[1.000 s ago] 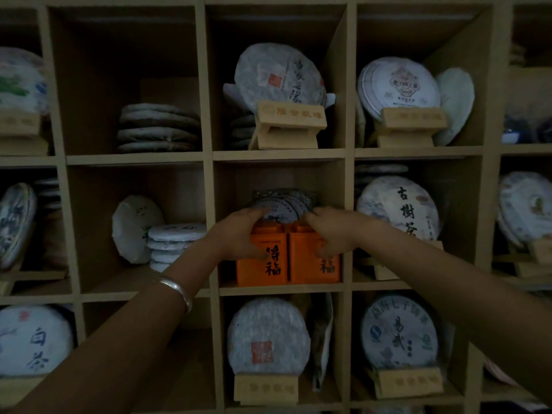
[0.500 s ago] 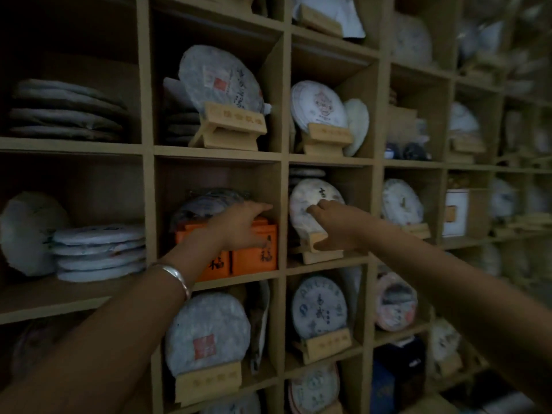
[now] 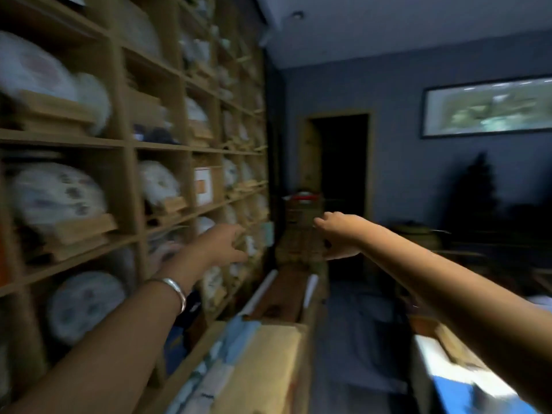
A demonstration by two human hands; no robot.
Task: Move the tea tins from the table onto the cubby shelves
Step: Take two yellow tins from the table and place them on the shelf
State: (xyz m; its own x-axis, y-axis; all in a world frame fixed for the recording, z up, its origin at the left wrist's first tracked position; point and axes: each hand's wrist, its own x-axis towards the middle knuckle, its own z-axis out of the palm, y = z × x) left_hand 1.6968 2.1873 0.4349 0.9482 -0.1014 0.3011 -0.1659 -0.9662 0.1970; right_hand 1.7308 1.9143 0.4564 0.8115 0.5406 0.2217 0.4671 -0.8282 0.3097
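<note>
- The left hand (image 3: 222, 245), on an arm wearing a thin silver bangle (image 3: 171, 289), is hanging in the air just in front of the tall light-wood cubby shelving (image 3: 128, 150); its fingers are spreading loosely, relaxed, and holding nothing.
- The right hand (image 3: 339, 236) is reaching forward over the aisle, well apart from the shelving, with its fingers loosely extended and nothing in its grasp; whether the thumb is bending under is hard to tell through the blur.
- No tea tin is showing clearly: only a sliver of orange at the far left edge of the shelving could be one, and it is too cut off to say.
- The cubbies are holding round paper-wrapped white tea cakes (image 3: 56, 195), many leaning on small wooden stands, and a white box with an orange label (image 3: 203, 185) is sitting in one middle compartment.
- A long low wooden worktop (image 3: 268, 354) is running along the foot of the shelving, its near end carrying blurred tan and pale blue flat packages.
- Open floor is lying between that worktop's right edge and the dark furniture at the right, leading toward a dark doorway (image 3: 343, 174) in the blue-grey wall.
- A long framed picture (image 3: 490, 107) is hanging on that wall.
- The whole view is smearing with motion, so labels and small items are unreadable.
</note>
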